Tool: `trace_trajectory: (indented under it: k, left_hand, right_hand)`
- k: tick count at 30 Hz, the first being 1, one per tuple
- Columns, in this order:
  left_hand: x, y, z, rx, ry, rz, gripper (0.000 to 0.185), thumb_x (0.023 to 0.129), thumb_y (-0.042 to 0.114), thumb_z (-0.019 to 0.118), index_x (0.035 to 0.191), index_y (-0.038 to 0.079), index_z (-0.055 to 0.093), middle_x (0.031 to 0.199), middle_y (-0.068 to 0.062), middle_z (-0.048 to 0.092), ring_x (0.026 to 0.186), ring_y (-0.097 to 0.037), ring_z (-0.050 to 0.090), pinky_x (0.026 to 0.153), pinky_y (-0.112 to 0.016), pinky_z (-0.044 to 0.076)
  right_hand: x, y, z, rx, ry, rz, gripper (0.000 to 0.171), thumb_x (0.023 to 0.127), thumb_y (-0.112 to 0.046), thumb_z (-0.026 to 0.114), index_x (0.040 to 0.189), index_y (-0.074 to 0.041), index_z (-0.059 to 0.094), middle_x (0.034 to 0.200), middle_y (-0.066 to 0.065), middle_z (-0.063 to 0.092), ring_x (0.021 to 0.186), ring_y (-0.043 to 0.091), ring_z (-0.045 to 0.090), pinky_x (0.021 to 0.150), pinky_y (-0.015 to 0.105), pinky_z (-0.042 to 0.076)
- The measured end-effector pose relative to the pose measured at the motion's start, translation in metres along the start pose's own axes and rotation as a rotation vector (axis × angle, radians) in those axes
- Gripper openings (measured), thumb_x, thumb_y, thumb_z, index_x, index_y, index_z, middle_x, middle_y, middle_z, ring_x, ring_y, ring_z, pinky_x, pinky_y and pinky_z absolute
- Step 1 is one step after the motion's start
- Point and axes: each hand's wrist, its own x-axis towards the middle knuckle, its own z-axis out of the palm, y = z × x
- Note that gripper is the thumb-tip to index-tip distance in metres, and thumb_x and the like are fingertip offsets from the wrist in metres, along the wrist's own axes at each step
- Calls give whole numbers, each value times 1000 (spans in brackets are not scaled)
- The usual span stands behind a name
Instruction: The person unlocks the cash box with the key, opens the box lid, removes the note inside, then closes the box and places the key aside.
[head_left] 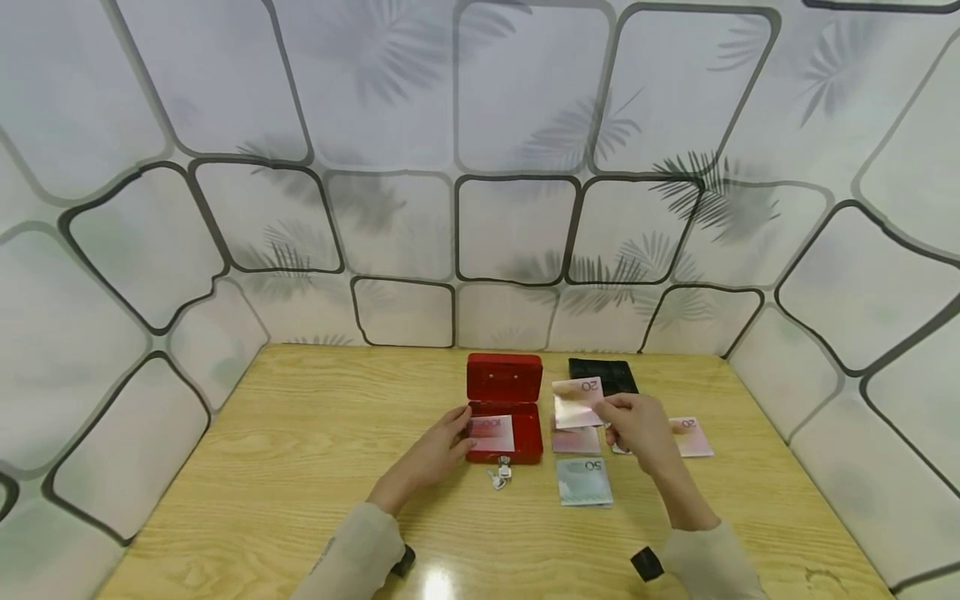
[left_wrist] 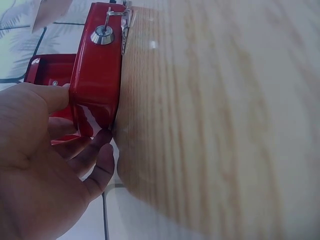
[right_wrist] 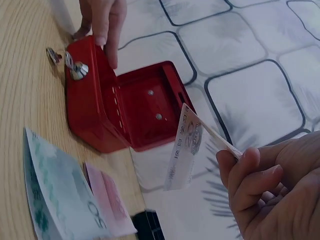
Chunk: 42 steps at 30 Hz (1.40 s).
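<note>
A red cash box stands on the wooden table with its lid raised and a pink 100 banknote inside. My left hand grips the box's left side, the thumb at the rim in the left wrist view. Keys hang from the lock on its front. To the right of the box, my right hand pinches a folded 20 banknote by one edge, between thumb and fingers. The note is held up over a pink banknote lying on the table.
A green folded 50 banknote lies nearer, just in front of the pink one. Another 20 banknote is to the right, beyond my right hand. At the back sits a black wallet, near the patterned wall.
</note>
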Motion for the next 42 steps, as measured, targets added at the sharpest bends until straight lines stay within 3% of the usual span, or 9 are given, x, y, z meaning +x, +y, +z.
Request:
trace_trajectory:
  k: [9, 18, 25, 33, 42]
  left_hand:
    - [0, 1, 0, 6, -8, -16, 61, 108, 20, 56, 158, -6, 32, 164, -23, 31, 150, -39, 32, 120, -54, 29]
    - [-1, 4, -1, -13, 5, -22, 59, 108, 17, 56, 157, -7, 33, 163, -24, 33, 149, -39, 34, 120, -53, 30]
    - [-2, 5, -1, -18, 8, -16, 58, 108, 16, 55, 156, -8, 34, 162, -25, 33, 148, -40, 34, 119, -54, 31]
    - [-1, 5, -1, -12, 26, 1, 57, 108, 15, 56, 155, -10, 35, 161, -26, 35, 148, -41, 35, 119, -54, 31]
    - [-2, 6, -1, -7, 29, 12, 58, 108, 15, 56, 154, -12, 35, 160, -29, 34, 147, -43, 35, 119, -55, 30]
  right_hand:
    - [-12, 9, -36, -64, 29, -4, 27, 100, -11, 67, 111, 15, 69, 62, 3, 60, 48, 8, 48, 44, 20, 41]
    - [-25, 26, -73, -136, 4, 58, 35, 102, -11, 64, 120, 19, 65, 68, 2, 63, 53, 9, 53, 47, 21, 42]
    - [-33, 38, -98, -191, -46, 106, 27, 103, -11, 63, 106, 15, 68, 63, 4, 59, 54, 9, 51, 48, 22, 42]
    - [-37, 53, -105, -224, -95, 156, 23, 101, -10, 63, 101, 12, 71, 63, 3, 60, 55, 10, 53, 48, 20, 41]
    - [-37, 68, -94, -210, -147, 182, 21, 99, -9, 66, 97, 10, 73, 64, 3, 61, 56, 10, 56, 48, 20, 40]
